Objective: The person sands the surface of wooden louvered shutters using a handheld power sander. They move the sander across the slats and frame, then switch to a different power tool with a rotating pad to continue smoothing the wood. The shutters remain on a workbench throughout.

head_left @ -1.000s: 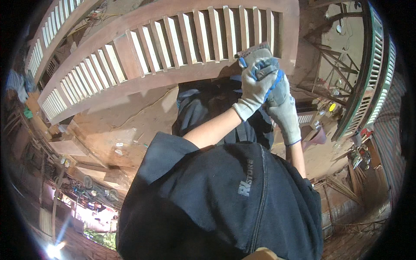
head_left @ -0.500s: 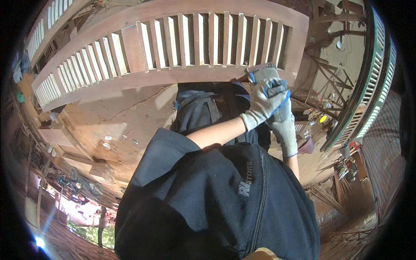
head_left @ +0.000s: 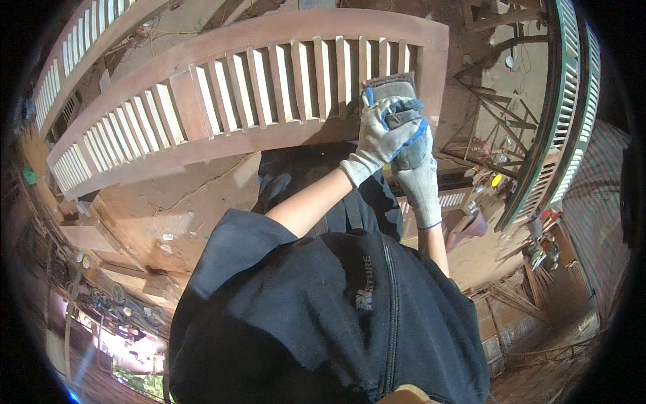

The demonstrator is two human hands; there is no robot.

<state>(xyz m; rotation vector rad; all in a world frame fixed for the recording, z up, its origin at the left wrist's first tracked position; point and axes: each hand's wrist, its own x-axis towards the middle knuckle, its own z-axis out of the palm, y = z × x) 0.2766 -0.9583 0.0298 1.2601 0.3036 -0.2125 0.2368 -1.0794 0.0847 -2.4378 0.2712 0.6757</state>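
A dusty grey power sander (head_left: 390, 89) with a flat, squarish pad is held in both my gloved hands. Its pad lies over the slats near the right end of a louvred wooden shutter panel (head_left: 185, 97). My left hand (head_left: 377, 138), in a grey work glove with blue edging, is closed over the top of the sander. Just behind it, my right hand (head_left: 418, 178) wraps the sander's rear body, its fingers partly hidden by the left hand. The reddish-brown panel stretches across in front of me, with pale gaps between its slats.
Another slatted panel (head_left: 84, 57) lies at the far left. Dark green louvred shutters (head_left: 558, 121) lean at the right, beside a wooden trestle frame (head_left: 498, 114). Wooden blocks (head_left: 101, 237) and a thin cable (head_left: 182, 198) lie at left. A purplish bucket (head_left: 469, 229) stands near my right forearm.
The sander and both hands have shifted left along the panel and from its lower rail up onto the slats. My view has also moved slightly. Both hands keep their hold.
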